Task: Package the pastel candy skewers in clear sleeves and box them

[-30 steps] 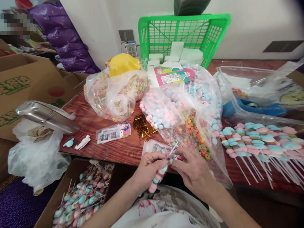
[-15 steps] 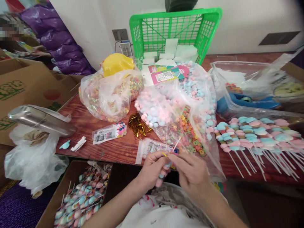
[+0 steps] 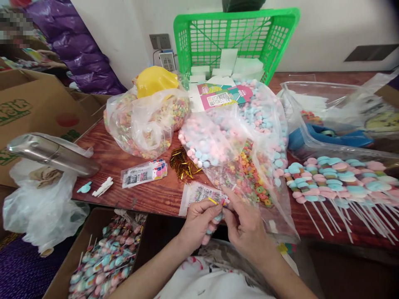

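L hand (image 3: 198,224), head cam, pinched nearly closed on marshmallow candy (image 3: 206,239), gold strip (image 3: 212,200) by fingertips. R hand (image 3: 247,220) part-curled, fingertips nr candy's top; exact grip unclear. Candy btwn hands, at front edge of table (image 3: 106,143). Printed wrapper (image 3: 199,194) just beyond; gold ties (image 3: 181,164) nr; candy sticks (image 3: 336,182) on R.

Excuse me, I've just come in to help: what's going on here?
A person's left hand holds a pink-and-blue candy stack, with a shiny gold strip at the fingertips. The right hand is at the stack's upper end; its grip is unclear. Similar stacks on white sticks lie at right on the reddish wooden table; more fill a brown cardboard box, lower left.
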Tool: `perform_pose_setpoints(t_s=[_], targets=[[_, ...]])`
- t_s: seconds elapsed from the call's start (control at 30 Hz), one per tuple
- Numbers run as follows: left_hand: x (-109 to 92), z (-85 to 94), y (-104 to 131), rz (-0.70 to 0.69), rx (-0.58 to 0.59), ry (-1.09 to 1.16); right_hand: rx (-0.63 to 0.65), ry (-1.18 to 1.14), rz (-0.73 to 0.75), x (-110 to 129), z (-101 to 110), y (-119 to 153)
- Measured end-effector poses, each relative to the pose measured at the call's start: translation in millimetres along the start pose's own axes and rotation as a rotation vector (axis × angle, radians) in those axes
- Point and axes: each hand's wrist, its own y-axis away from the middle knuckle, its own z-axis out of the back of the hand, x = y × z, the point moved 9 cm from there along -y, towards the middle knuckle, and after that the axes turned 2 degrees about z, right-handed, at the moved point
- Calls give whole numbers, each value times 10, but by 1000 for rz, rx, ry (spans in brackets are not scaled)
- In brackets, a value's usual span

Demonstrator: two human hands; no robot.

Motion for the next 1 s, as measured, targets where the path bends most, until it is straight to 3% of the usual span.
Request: perform_pose_setpoints(t_s=[0.1,0.23,0.3,0.43,0.53,0.7,0.8,0.93,1.0], targets=[[1,27,10,6,-20,21,-35,-31,-18,-18,9,59],[-14,32,35,-22,-25,-14,-183,-266,-182,-212,45,269],[-45,1,48,-44,-21,-44,-197,-336,-256,-288,19,351],[-133,-77,83,-84,-27,-97,-57,-428,-341,-355,-86,364],[-173,-124,110,-103,-3,-126,59,-674,-464,-484,-205,381],[13,-148,116,96,98,-223,344,-965,-471,-538,-399,405],[95,-160,112,207,165,-304,386,-795,-280,-428,-210,300],[181,-317,189,386,414,-208,310,-190,398,166,229,233],[228,-362,274,490,543,-252,307,-74,627,384,300,323]])
